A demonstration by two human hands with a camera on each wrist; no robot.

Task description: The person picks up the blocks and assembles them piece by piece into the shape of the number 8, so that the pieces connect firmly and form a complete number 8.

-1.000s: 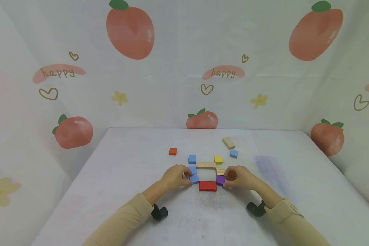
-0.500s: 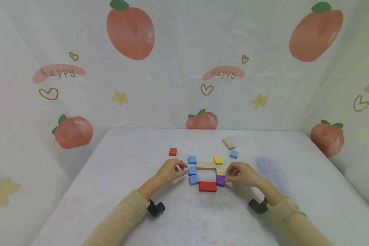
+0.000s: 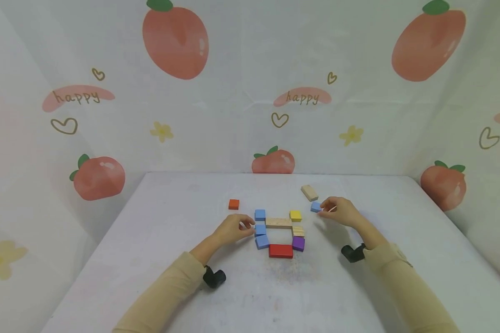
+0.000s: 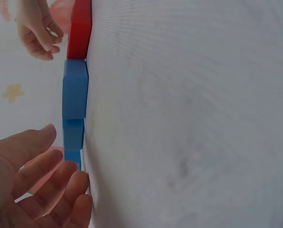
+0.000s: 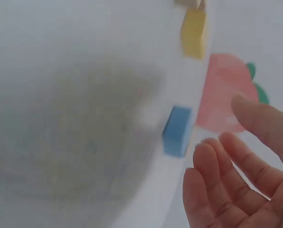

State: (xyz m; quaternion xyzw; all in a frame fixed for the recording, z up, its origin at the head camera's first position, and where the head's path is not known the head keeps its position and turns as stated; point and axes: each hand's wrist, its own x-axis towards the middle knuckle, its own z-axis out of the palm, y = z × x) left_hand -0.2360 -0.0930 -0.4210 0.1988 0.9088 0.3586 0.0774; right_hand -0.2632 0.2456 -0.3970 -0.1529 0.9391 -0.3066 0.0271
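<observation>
Beside the blue block column my left hand (image 3: 232, 228) holds nothing; its fingers are loosely bent in the left wrist view, close to the blue blocks (image 4: 75, 90). My right hand (image 3: 342, 212) is at the single blue block (image 3: 315, 207) at the back right. The right wrist view shows that blue block (image 5: 178, 131) apart from the slightly bent fingers, with nothing in the palm. Between the hands lies an outline of blocks: a long wooden block (image 3: 278, 223), a striped wooden block (image 3: 298, 231), a purple block (image 3: 298, 243), and a red block (image 3: 281, 251) in front.
A yellow block (image 3: 295, 215) sits at the outline's back right corner and another blue block (image 3: 260, 214) at its back left. An orange-red block (image 3: 234, 204) lies farther left. Behind the single blue block is a loose wooden block (image 3: 309, 192). A printed curtain (image 3: 216, 120) hangs behind the table.
Both hands have let go of the outline's blocks. My left hand has drawn back slightly left; my right hand has moved away from the purple block, back and right to the single blue block.
</observation>
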